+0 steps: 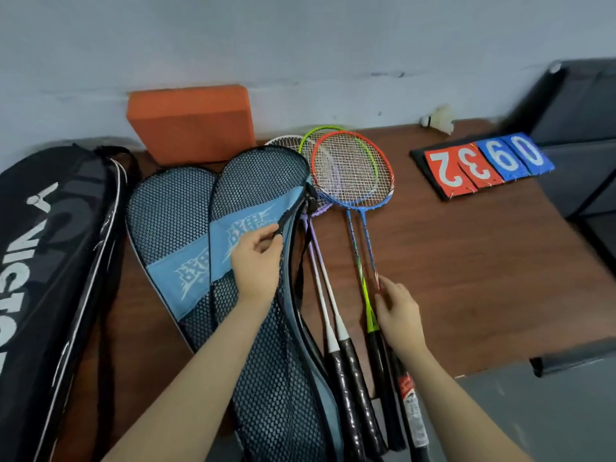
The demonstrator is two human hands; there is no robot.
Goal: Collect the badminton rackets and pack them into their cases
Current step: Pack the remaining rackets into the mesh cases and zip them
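On brown wood, left hand (256, 258) pinches mesh case (263, 181); right hand (398, 315) grips thin racket shaft (370, 248)

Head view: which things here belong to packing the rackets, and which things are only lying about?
For the job:
- four rackets
- mesh case, its edge pinched by the left hand
- second mesh case
- right hand, fingers on the racket shafts

Lying about:
- orange block
- shuttlecock
- scoreboard
- black Victor bag, role unclear

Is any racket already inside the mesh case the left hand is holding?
No: the rackets lie on the table beside the mesh case, whose edge the left hand pinches.
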